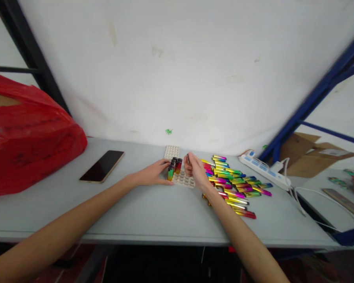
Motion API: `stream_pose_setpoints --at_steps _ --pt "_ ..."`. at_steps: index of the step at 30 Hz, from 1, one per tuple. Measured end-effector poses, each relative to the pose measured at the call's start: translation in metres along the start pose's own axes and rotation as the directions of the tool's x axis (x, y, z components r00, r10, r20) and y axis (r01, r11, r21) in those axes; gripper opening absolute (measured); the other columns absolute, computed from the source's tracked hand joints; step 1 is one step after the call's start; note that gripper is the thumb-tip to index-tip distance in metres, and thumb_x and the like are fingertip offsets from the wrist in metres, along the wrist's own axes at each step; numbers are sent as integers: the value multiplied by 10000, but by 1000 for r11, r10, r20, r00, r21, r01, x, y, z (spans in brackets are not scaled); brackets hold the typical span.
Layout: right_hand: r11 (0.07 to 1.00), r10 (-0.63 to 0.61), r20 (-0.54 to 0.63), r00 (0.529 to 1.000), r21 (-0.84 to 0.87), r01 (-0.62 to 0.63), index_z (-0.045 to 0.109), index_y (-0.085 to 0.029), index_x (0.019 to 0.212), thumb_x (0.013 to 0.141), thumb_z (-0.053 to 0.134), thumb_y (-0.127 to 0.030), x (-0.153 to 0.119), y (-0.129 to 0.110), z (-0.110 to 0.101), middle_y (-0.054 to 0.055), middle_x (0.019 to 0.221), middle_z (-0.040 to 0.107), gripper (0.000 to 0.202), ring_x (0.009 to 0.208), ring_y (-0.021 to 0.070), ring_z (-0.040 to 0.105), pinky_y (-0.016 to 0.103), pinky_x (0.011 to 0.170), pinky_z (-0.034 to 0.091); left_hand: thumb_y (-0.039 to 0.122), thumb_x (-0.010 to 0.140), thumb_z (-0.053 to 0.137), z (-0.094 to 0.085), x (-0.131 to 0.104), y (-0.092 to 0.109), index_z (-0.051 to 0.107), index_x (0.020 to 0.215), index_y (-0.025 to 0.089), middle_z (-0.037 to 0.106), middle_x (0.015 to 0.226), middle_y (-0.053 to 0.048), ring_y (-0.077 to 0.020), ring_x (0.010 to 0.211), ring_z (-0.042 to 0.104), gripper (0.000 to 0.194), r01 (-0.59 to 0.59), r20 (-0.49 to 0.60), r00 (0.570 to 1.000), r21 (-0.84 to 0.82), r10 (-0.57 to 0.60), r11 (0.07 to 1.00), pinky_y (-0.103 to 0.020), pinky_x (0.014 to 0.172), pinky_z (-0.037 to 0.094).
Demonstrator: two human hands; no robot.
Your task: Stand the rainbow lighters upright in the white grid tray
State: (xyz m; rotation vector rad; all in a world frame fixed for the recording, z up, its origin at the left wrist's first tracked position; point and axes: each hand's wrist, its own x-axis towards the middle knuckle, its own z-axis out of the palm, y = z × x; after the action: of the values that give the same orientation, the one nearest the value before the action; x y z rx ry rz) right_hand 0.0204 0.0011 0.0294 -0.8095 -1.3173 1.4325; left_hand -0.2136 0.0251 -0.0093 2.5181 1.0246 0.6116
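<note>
My left hand (pixel 152 173) rests at the left side of a white tray with round holes (pixel 184 180), thumb and fingers spread apart beside a few upright lighters (pixel 170 173). These have black tops and shiny coloured bodies, and stand close together at the tray's left end. My right hand (pixel 196 171) is closed in a fist just above the tray's right part. A dark tip shows at the top of its fingers, apparently a lighter's end; the fingers cover the rest. Many more metallic lighters (pixel 230 182) lie loose in a pile to the right.
A second white holed tray (pixel 172 151) lies behind, towards the wall. On the left are a phone (pixel 102 166) and a big red plastic bag (pixel 32 137). A white power strip (pixel 265 169) with cables runs along the right, near a blue metal frame (pixel 309 98) and cardboard (pixel 306 153).
</note>
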Motion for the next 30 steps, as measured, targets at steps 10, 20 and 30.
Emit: stream_pose_setpoints --at_steps 10,20,30 --pt "977 153 -119 981 -131 -168 318 -260 544 984 378 -485 3 13 4 -79 444 243 498 388 84 134 250 392 109 721 838 785 -1 1 2 586 1445 168 530 1551 -169 -366 1453 501 845 7 13 1000 15 -7 1000 -442 1270 370" --pt "806 -213 84 973 -548 224 646 -222 949 1034 308 -770 -1 2 -16 -27 656 546 650 621 166 539 290 623 442 673 841 814 -1 1 0 560 1500 191 522 1575 -159 -358 1474 494 856 -29 -11 1000 1 29 1000 -449 1285 352" --pt "447 -320 287 903 -795 411 642 -214 931 1083 499 -577 -5 9 -26 30 754 720 419 698 183 668 285 694 481 638 806 858 3 1 -4 617 1427 200 545 1543 -153 -365 1449 511 798 -22 -39 999 -54 20 998 -471 1255 394"
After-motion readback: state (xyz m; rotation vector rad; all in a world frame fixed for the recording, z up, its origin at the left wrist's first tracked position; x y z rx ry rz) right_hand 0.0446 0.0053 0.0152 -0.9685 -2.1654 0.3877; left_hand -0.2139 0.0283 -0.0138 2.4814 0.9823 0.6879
